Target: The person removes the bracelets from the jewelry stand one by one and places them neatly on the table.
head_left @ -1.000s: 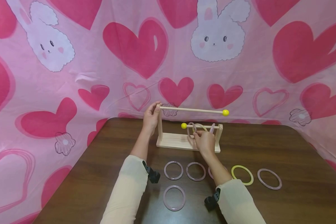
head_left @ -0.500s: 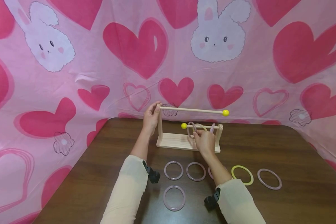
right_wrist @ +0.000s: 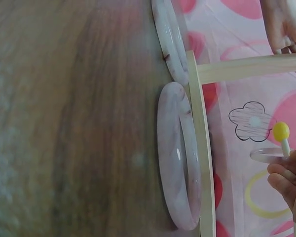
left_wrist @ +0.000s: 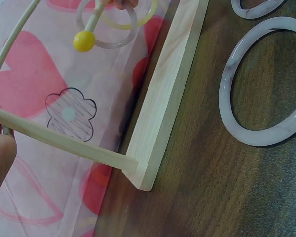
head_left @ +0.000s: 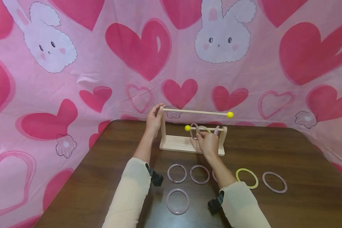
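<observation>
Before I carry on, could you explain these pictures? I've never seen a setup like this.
There's no machine here: a person works with a bare left hand and right hand. The head picture looks forward and down from a camera worn on the head; the other two come from small cameras on the wrists.

On the table stands a wooden rack with two rods, each tipped with a yellow ball. In front lie five pale rings and one yellow ring; one pale one is partly behind the right forearm.

The left hand grips the taller post. The right hand pinches a pale ring threaded on the lower rod; a second yellow ring and another pale ring are there too.
</observation>
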The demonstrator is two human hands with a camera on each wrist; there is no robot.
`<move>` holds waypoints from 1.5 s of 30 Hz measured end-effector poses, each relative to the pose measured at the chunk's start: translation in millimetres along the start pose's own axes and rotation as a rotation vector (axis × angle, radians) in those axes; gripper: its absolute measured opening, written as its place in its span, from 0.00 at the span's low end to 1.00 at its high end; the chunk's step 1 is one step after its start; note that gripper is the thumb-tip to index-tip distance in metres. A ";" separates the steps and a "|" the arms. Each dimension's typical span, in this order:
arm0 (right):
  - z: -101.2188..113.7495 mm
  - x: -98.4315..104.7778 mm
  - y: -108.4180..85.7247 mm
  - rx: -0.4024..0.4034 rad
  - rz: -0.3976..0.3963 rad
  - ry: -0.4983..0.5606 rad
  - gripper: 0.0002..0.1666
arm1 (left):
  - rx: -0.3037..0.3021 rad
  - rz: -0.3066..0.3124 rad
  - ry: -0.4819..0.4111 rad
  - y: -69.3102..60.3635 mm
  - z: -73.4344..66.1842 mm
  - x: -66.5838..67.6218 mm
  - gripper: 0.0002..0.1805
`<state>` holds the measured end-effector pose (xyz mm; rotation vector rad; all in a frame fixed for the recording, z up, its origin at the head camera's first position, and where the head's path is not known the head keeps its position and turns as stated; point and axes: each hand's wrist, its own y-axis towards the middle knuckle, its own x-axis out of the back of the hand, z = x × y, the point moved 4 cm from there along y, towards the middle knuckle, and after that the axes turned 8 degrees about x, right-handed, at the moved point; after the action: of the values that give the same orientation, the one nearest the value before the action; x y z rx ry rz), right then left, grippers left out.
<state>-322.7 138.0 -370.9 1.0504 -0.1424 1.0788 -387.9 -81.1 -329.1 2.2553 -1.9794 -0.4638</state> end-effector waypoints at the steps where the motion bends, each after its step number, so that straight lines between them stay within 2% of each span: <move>1: 0.1 -0.1 -0.1 0.001 -0.001 -0.001 0.08 | 0.001 0.001 -0.002 -0.1 0.2 0.0 0.17; 16: 3.4 -1.4 -0.3 0.032 -0.030 0.023 0.06 | -0.013 0.014 -0.033 -0.5 1.1 -0.5 0.17; 23: 2.6 -3.1 0.4 0.045 -0.058 0.034 0.06 | 0.011 0.002 -0.029 0.0 2.2 0.7 0.17; 31: 3.5 -3.6 1.6 0.053 -0.075 0.042 0.06 | 0.005 0.009 -0.028 -0.3 1.6 0.5 0.18; 45: 8.7 1.3 2.9 0.016 -0.071 0.086 0.05 | 0.005 -0.011 -0.016 1.9 2.1 -0.3 0.16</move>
<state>-321.1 132.4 -363.7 1.0146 -0.0269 1.0603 -390.3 -80.9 -330.5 2.2735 -1.9781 -0.4798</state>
